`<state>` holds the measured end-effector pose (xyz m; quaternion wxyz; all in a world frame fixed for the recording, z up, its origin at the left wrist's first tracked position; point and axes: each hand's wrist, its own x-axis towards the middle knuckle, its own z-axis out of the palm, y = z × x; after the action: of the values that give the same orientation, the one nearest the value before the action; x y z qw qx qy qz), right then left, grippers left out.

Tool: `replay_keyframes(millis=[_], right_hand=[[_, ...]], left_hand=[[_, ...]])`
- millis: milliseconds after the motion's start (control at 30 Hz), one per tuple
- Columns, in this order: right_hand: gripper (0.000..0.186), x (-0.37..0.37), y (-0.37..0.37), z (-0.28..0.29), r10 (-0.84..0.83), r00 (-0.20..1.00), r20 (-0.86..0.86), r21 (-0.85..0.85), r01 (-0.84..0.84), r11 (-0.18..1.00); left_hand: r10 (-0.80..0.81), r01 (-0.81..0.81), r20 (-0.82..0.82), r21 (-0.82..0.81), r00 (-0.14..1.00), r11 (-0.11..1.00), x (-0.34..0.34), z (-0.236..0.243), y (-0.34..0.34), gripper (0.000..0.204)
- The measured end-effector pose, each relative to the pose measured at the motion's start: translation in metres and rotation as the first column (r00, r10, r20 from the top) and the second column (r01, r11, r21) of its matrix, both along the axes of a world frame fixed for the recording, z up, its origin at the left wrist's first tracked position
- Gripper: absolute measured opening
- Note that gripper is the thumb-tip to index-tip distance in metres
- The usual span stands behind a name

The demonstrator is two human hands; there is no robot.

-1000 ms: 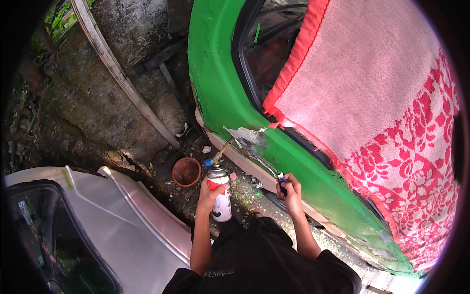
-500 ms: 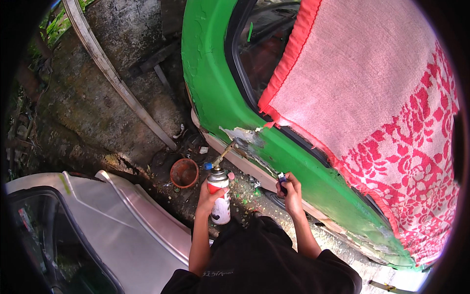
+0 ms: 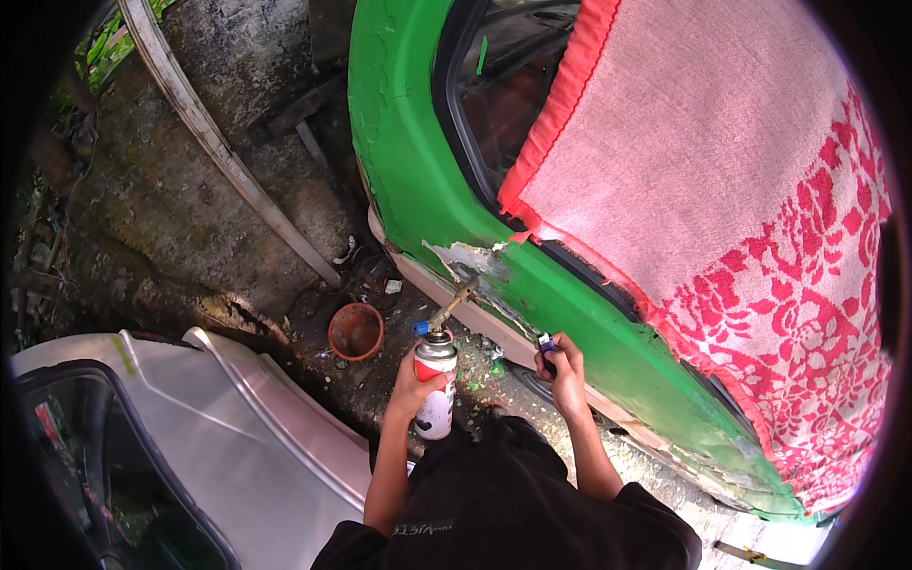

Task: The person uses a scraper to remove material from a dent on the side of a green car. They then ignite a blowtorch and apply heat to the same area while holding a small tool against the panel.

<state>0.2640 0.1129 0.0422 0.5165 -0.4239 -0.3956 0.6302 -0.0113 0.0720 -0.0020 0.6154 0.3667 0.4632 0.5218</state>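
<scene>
My left hand (image 3: 408, 389) is wrapped round a white and red gas canister (image 3: 435, 415), held nearly upright. A blow torch head (image 3: 450, 306) with a blue knob and a brass-coloured tube is fitted on top. Its tube slants up and right toward the green car body (image 3: 560, 306), where the paint is peeled to grey (image 3: 472, 259). I see no flame. To the right, my right hand (image 3: 566, 375) grips a small dark blue lighter (image 3: 545, 353), metal end up, apart from the torch tip.
A pink and red patterned towel (image 3: 693, 190) covers part of the green car. At lower left stands a silver car (image 3: 247, 446). Between them sits a terracotta-coloured pot (image 3: 357, 332) on littered ground. A long curved strip (image 3: 223, 152) leans at upper left.
My left hand has brought the canister and torch slightly to the right, closer to the lighter. The right hand has hardly moved.
</scene>
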Motion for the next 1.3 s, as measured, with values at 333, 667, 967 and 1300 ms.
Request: replay_keyframes(millis=[333, 667, 967, 1300], right_hand=[[0.011, 0.008, -0.006, -0.001, -0.022, 1.000, 0.009, -0.006, 0.022, 1.000], [0.011, 0.010, -0.005, 0.002, -0.007, 1.000, 0.024, -0.016, 0.007, 1.000], [0.010, 0.014, -0.006, -0.004, -0.002, 1.000, -0.005, -0.015, 0.002, 1.000], [0.010, 0.015, -0.008, -0.002, -0.009, 1.000, 0.015, -0.018, 0.009, 1.000]], left_hand=[[0.046, -0.045, 0.070, -0.018, 0.997, 0.999, 0.008, 0.015, -0.002, 0.050], [0.098, -0.099, 0.107, 0.011, 0.989, 0.995, 0.019, 0.016, -0.004, 0.044], [0.028, -0.032, 0.075, 0.046, 0.997, 0.998, 0.013, 0.004, -0.008, 0.053], [0.013, -0.015, 0.039, 0.058, 0.999, 0.998, 0.026, 0.021, -0.011, 0.058]])
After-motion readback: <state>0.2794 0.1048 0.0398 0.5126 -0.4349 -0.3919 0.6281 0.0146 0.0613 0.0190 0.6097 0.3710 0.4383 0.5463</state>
